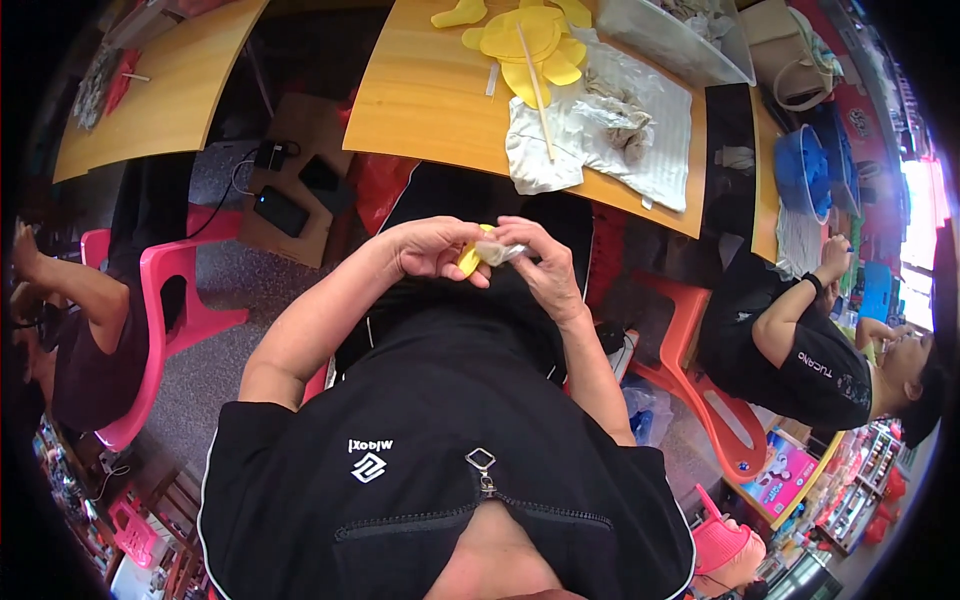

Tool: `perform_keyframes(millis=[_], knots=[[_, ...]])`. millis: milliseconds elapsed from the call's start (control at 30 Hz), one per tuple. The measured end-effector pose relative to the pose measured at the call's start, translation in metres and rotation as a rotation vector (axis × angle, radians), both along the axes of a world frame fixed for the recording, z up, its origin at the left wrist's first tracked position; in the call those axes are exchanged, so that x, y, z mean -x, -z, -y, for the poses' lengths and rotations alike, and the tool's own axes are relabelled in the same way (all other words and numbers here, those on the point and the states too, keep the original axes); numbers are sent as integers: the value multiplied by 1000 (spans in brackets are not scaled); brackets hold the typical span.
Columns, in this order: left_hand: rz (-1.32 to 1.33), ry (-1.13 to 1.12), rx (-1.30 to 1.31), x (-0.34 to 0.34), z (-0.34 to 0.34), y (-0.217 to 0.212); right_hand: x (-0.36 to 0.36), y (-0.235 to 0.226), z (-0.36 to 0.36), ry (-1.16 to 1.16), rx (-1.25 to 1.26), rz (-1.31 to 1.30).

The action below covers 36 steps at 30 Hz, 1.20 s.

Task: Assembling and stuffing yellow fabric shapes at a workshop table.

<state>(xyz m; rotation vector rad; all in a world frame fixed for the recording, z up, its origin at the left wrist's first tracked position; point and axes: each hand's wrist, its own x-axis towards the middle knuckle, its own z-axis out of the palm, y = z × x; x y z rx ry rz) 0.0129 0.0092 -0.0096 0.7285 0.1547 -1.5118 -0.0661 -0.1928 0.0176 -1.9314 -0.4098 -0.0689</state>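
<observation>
Over my lap, my left hand (436,250) is closed on a small yellow piece (468,262) that looks like soft fabric. My right hand (545,262) pinches a small grey-white wad (494,252) against it. Whether the wad is inside the yellow piece or only touching it, I cannot tell. Ahead on the table lie several flat yellow pieces (520,40) with rounded ends, heaped together. A thin wooden stick (540,105) rests across them and onto a white cloth (545,160). Beside it is a crumpled grey-white clump (625,118).
The wooden table (420,100) carries a clear plastic bin (670,40) of greyish material at the back right. One person (800,340) sits to the right, another (95,330) at the left on a pink chair (165,290). A phone (280,212) lies on a low brown surface.
</observation>
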Motion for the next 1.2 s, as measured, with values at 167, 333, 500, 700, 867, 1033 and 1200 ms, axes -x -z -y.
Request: perform_keyframes(millis=[167,333,500,700,867,1033,1200], knots=[[418,36,-226,-16,-2,-32,-2,1,1,302,-384,-413],[1295,-382,-212,1,8,-46,-11,-10,-1,385,-466,-474],[912,-462,-240,2,15,-46,-16,-24,-12,386,-612,-524],[732,-608,-92,6,23,-46,-19,-30,-17,455,-480,-445],[652,-658,-74,10,24,-43,-17,-27,-19,503,-634,-422],[680,-648,-55,11,23,-41,-17,-28,-17,476,-607,-409],[525,-695,-34,12,24,-43,-16,-34,-12,399,-536,-414]])
